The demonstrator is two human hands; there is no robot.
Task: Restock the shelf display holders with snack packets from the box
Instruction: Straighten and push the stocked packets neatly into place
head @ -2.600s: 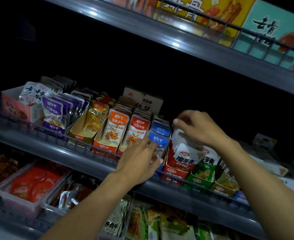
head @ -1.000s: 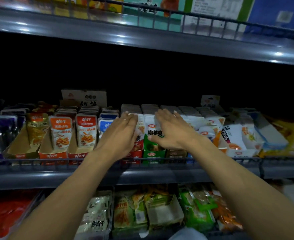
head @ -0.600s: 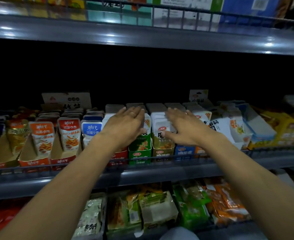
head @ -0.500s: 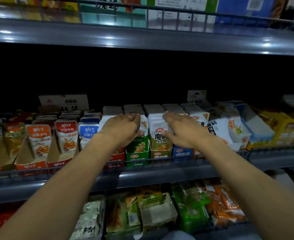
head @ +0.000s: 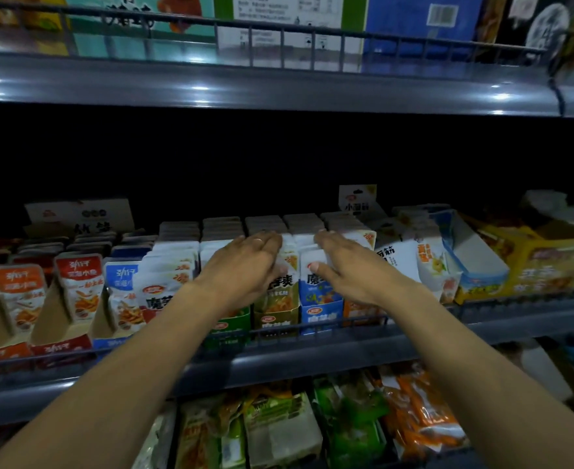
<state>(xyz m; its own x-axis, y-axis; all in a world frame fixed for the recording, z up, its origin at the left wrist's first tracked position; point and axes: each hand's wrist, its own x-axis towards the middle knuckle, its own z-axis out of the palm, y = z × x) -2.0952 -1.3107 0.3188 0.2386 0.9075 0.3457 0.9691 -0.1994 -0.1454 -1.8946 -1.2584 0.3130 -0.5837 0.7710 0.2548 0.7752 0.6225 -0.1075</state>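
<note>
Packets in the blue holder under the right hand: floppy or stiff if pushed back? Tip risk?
Probably floppy: the packets in the blue holder look like thin, flat pouches. Tipping seems unlikely, since they stand packed in a tight row. The right hand and left hand lie flat on the tops.

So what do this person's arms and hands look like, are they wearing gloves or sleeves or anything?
No gloves and no sleeves in view: both forearms are bare right up to the bottom edge of the picture. The left hand has a thin ring on one finger. The right hand shows no ring, watch or band that I can make out. The fingernails look short and plain, though the light is dim.
</note>
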